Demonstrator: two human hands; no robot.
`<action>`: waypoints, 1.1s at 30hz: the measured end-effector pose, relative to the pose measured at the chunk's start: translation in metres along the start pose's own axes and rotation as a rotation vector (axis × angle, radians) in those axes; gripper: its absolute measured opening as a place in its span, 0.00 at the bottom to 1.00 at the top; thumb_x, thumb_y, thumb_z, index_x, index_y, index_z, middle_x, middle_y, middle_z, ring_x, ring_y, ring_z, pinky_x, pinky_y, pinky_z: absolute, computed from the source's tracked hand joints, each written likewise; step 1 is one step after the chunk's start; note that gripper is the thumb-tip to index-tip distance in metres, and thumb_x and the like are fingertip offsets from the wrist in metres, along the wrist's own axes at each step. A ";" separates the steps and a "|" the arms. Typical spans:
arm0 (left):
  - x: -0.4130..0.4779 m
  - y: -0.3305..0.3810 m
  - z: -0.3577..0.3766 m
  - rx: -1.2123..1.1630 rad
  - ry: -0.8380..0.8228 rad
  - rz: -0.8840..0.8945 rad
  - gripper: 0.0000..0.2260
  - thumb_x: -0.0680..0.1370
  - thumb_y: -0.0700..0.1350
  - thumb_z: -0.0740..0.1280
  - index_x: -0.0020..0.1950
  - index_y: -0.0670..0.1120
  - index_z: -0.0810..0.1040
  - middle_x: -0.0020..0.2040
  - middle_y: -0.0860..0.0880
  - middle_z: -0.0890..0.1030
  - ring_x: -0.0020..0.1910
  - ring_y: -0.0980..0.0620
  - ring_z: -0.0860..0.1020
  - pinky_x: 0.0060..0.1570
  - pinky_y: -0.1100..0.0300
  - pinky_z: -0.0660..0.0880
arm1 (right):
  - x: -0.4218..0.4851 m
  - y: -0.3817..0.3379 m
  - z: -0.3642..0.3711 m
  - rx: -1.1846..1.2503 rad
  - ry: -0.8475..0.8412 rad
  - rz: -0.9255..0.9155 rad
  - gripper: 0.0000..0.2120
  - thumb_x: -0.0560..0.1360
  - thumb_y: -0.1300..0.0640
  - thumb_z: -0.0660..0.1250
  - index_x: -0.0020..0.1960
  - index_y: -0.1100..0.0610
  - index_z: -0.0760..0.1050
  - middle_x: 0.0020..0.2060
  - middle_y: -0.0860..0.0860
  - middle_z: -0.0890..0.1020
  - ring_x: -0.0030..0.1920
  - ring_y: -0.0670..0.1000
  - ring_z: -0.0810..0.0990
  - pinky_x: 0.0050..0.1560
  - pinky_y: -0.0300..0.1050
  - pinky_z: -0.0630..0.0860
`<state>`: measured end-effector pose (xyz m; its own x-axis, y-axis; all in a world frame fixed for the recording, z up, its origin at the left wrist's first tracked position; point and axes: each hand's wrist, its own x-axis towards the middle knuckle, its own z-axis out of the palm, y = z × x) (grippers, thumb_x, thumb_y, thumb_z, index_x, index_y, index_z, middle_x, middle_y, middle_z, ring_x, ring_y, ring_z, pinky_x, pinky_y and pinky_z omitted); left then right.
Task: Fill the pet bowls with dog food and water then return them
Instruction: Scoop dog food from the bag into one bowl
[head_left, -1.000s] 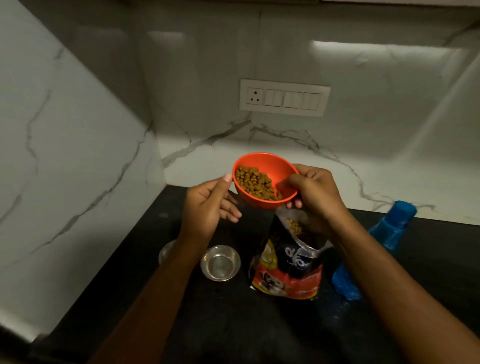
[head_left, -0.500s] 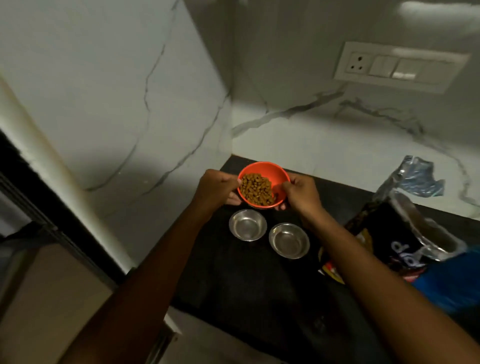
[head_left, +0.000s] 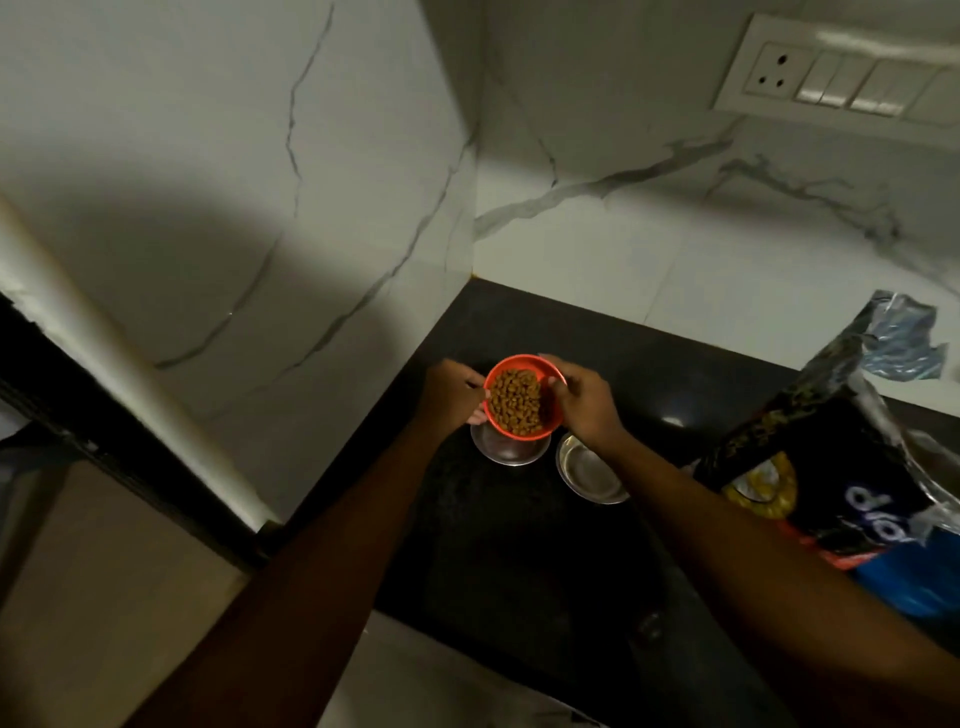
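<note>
Lowered since half a second ago, now overlapping the far rim of the left steel pet bowl: round orange plastic bowl, tilted, heaped with brown kibble. Pinched at opposite rims by left hand and right hand, fingers curled. Just beside, second shallow shiny steel bowl. Beneath, glossy black countertop, bare toward its front edge. At right, crinkled dog food bag, standing open.
</note>
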<state>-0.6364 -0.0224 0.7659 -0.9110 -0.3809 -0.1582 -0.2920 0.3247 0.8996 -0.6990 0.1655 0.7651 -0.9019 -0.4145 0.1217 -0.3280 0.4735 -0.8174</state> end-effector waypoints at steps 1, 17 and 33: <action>0.003 -0.003 0.001 0.019 0.015 0.010 0.05 0.74 0.34 0.72 0.47 0.32 0.82 0.41 0.31 0.83 0.36 0.38 0.84 0.35 0.49 0.83 | 0.000 0.002 0.002 -0.016 -0.014 -0.010 0.16 0.83 0.57 0.61 0.69 0.58 0.76 0.66 0.56 0.79 0.67 0.55 0.77 0.69 0.53 0.72; 0.004 -0.018 0.005 0.271 0.135 0.187 0.02 0.69 0.35 0.73 0.40 0.39 0.83 0.38 0.42 0.85 0.36 0.47 0.84 0.41 0.49 0.83 | 0.005 0.021 0.011 -0.322 -0.027 -0.144 0.21 0.84 0.55 0.57 0.76 0.44 0.66 0.47 0.51 0.74 0.44 0.45 0.73 0.41 0.36 0.66; 0.006 -0.011 0.014 0.313 0.205 0.219 0.02 0.73 0.39 0.73 0.41 0.43 0.82 0.41 0.46 0.85 0.38 0.52 0.82 0.39 0.60 0.78 | 0.009 0.017 0.002 -0.375 0.014 -0.183 0.21 0.84 0.50 0.56 0.77 0.42 0.63 0.45 0.51 0.72 0.42 0.45 0.71 0.38 0.37 0.66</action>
<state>-0.6426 -0.0158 0.7491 -0.8939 -0.4274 0.1354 -0.2010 0.6520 0.7311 -0.7126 0.1685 0.7512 -0.8223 -0.5086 0.2554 -0.5603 0.6448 -0.5199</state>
